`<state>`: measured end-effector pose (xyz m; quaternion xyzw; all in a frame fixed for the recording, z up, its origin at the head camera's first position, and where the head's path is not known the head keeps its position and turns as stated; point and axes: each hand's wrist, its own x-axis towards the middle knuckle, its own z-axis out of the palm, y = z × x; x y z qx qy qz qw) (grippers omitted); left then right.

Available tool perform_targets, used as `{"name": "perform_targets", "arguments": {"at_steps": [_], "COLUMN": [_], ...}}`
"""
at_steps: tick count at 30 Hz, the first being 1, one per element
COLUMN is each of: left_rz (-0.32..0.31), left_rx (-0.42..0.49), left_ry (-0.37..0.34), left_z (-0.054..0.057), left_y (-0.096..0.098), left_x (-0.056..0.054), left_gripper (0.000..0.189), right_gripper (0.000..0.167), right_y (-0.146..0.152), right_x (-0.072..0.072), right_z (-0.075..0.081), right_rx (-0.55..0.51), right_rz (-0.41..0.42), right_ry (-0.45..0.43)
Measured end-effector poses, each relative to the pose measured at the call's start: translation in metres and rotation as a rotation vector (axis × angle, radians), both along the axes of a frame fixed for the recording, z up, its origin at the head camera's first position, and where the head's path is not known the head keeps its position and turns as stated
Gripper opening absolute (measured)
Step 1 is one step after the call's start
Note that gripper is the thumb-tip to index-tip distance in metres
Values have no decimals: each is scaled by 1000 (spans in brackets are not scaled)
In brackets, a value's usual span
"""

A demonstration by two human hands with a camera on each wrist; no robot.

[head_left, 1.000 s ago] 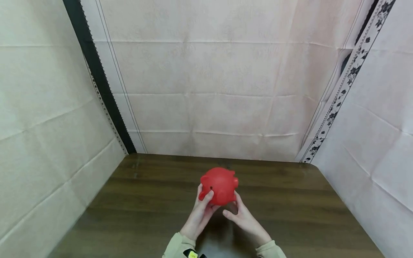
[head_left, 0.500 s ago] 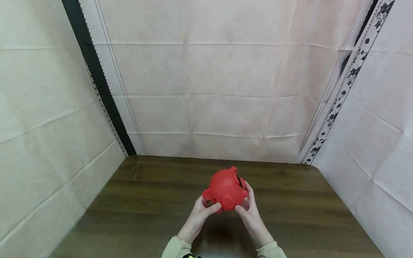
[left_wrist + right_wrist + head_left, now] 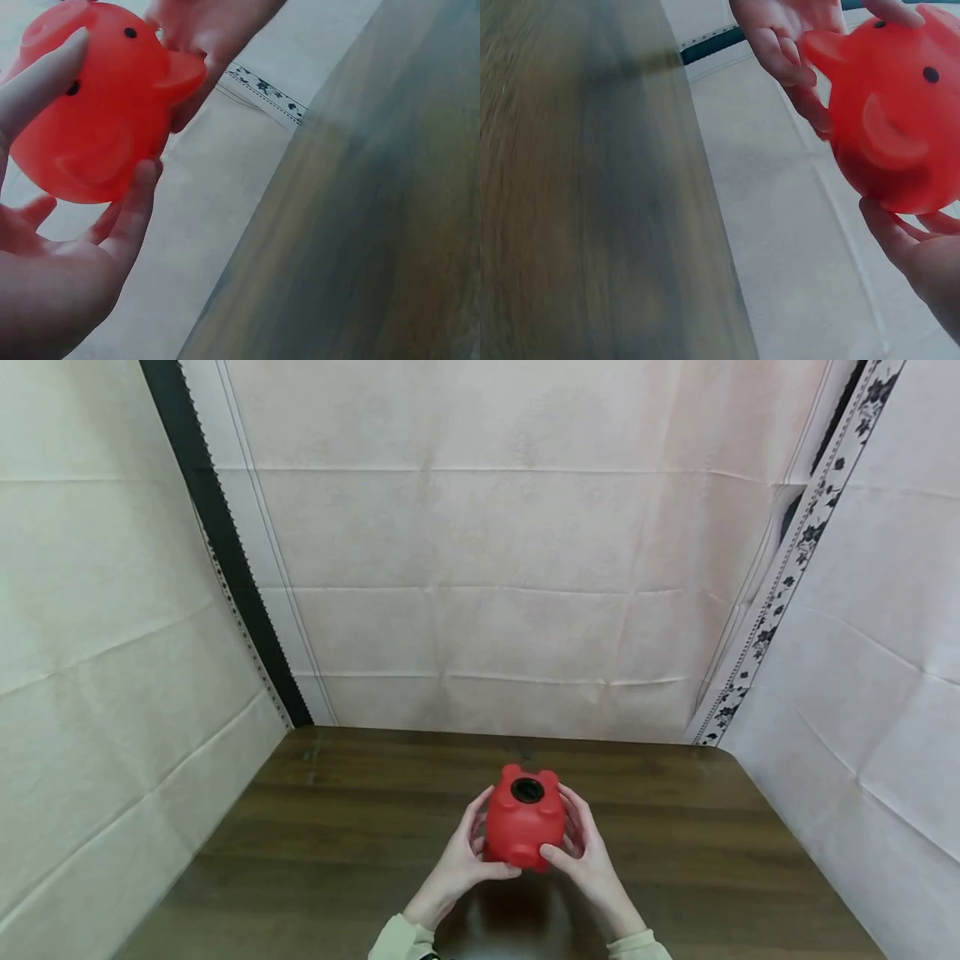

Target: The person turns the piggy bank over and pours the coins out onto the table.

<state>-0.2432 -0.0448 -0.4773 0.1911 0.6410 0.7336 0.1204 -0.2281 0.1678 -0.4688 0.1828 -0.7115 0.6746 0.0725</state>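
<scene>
A round red piggy bank (image 3: 523,831) is held up over the table between both hands. Its underside, with stubby feet and a round black plug (image 3: 527,790), faces the head camera. Both wrist views show black dot eyes, ears and the snout (image 3: 56,30). My left hand (image 3: 456,858) grips the left side, its thumb along the near end and fingers curved behind. On the opposite side, my right hand (image 3: 594,860) grips the bank, with the thumb on the near face. The far-side fingertips are partly hidden by the bank in the head view.
The dark brown wooden table (image 3: 360,827) reflects light near its front. Pale creased cloth (image 3: 480,610) hangs behind and on both sides. A black strip (image 3: 225,543) lines the left corner, and a floral border (image 3: 780,585) runs down the right one.
The piggy bank has been turned in the hands, so its plugged underside now faces the head camera. My right hand, earlier lightly touching its right side, now grips it. The head view has shifted slightly.
</scene>
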Motion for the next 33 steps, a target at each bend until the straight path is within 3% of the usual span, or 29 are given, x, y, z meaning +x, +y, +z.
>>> {"name": "perform_targets", "arguments": {"at_steps": [5, 10, 18, 21, 24, 28, 31, 33], "left_rz": [-26, -42, -75, -138, -181, -117, -26, 25], "left_rx": [-4, -3, -48, -1, 71, 101, 80, 74], "left_ry": [-12, -20, 25, -19, -109, -206, -222, -200], "left_z": [-4, -5, -11, -13, -13, -11, -9, -8], "left_y": [1, 1, 2, 0, -1, 2, 7, 10], "left_x": [1, 1, 1, 3, 8, 12, 12, 12], "left_gripper": [102, 103, 105, 103, 92, 81, 80, 80], "right_gripper": [77, 78, 80, 81, 82, 83, 82, 81], "right_y": [0, -1, -3, 0, 3, 2, 1, 2], "right_x": [1, 1, 2, 2, 3, 4, 3, 3], "right_z": [0, -2, -9, -9, -7, -5, -4, 0], "right_rx": [110, 95, 76, 96, 131, 174, 211, 230], "right_rz": [10, 20, 59, 89, 125, 137, 133, 118], "right_ry": [9, -21, -64, -82, -102, -108, -88, -10]}}
